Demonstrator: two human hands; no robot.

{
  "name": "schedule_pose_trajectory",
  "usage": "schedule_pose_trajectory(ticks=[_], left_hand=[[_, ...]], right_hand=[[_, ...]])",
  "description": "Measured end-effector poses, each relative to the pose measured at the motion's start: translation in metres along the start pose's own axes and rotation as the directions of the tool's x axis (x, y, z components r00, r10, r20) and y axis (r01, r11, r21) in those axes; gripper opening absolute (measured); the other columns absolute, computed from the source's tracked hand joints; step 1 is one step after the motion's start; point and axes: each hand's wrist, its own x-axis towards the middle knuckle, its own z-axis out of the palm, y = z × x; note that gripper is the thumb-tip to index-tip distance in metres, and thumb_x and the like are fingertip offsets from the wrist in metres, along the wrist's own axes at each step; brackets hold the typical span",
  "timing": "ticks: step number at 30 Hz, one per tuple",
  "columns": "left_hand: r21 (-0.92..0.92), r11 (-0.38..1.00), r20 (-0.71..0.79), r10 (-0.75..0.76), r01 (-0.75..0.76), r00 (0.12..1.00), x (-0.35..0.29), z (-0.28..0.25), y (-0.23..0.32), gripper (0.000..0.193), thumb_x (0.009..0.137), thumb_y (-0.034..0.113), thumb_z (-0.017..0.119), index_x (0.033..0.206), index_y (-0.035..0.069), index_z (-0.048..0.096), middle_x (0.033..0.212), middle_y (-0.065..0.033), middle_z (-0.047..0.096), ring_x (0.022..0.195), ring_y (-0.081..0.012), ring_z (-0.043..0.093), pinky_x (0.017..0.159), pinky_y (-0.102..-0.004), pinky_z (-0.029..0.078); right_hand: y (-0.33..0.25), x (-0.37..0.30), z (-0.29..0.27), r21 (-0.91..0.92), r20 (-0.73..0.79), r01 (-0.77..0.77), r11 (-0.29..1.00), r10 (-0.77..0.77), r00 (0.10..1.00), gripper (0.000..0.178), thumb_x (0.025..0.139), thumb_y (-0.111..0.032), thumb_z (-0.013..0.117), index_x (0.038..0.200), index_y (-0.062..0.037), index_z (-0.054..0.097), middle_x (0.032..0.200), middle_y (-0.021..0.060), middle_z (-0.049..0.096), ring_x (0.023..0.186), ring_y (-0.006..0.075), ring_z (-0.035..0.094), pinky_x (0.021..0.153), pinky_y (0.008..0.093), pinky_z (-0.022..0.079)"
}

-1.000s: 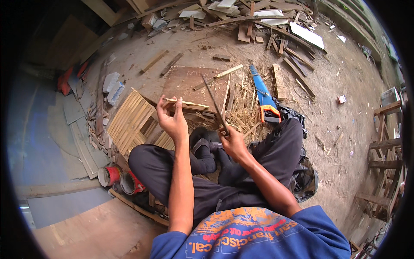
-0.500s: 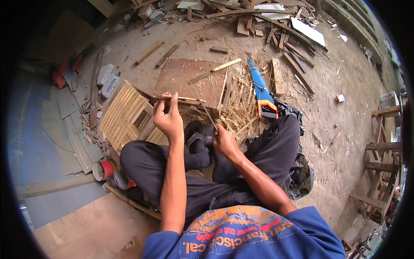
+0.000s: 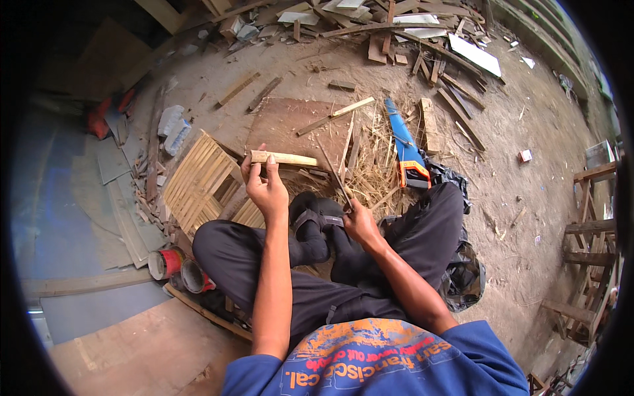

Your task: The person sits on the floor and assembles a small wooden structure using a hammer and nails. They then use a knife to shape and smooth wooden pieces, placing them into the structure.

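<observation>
My left hand (image 3: pixel 269 193) is closed on one end of a pale split strip of bamboo (image 3: pixel 294 159), its broad face showing and its far end pointing right. My right hand (image 3: pixel 361 223) grips a knife (image 3: pixel 335 170) by its handle; the thin dark blade slants up and left, close to the strip's right end but apart from it. Beyond both hands a brown wooden board (image 3: pixel 290 127) lies flat, with a stick (image 3: pixel 337 116) across it. Left of my left hand rests a panel of bamboo slats (image 3: pixel 197 173).
A blue handsaw (image 3: pixel 400 125) with an orange and black handle lies at the right, among straw-like shavings (image 3: pixel 376 168). Two red cans (image 3: pixel 165 263) stand by my left knee. Scrap wood (image 3: pixel 429 39) is piled at the back; a wooden frame (image 3: pixel 590 247) stands far right.
The bamboo strip has been turned, so its broad face shows instead of a thin edge. The knife's blade tip has swung a little upward. The whole view has shifted slightly.
</observation>
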Motion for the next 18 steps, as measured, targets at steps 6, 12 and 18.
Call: schedule_pose_trajectory(ticks=[6,12,18], left_hand=[[-0.158,0.984,0.041,-0.077,0.083,0.996,-0.001,-0.005,0.016,0.023,0.097,0.004,0.062,0.118,-0.005,0.059,0.109,-0.0106,0.066,0.097,-0.0136,0.063,0.083,-0.026,0.053],[-0.084,0.994,0.088,-0.061,0.068,0.994,-0.006,-0.013,0.03,0.024,0.096,0.002,0.064,0.117,-0.004,0.055,0.101,-0.0103,0.066,0.093,-0.0138,0.064,0.083,-0.0266,0.053],[-0.001,0.996,0.11,0.089,-0.09,0.99,-0.005,-0.019,0.034,0.017,0.096,0.005,0.065,0.111,-0.003,0.063,0.099,-0.0085,0.069,0.088,-0.0137,0.066,0.07,-0.0282,0.053]], right_hand=[[-0.057,0.0,-0.017,0.077,-0.015,0.029,0.997,-0.028,1.0,0.02,0.084,-0.005,0.062,0.104,-0.0003,0.06,0.071,0.0198,0.064,0.065,0.0273,0.066,0.064,0.0383,0.05],[-0.123,-0.002,-0.022,0.152,0.029,0.21,0.966,-0.217,0.976,0.028,0.082,-0.006,0.063,0.109,-0.0016,0.055,0.078,0.0287,0.065,0.08,0.046,0.066,0.067,0.0521,0.05],[-0.159,-0.001,-0.021,0.112,0.062,0.28,0.953,-0.288,0.956,0.026,0.08,-0.002,0.064,0.106,-0.0005,0.058,0.07,0.026,0.065,0.072,0.0442,0.066,0.062,0.0461,0.05]])
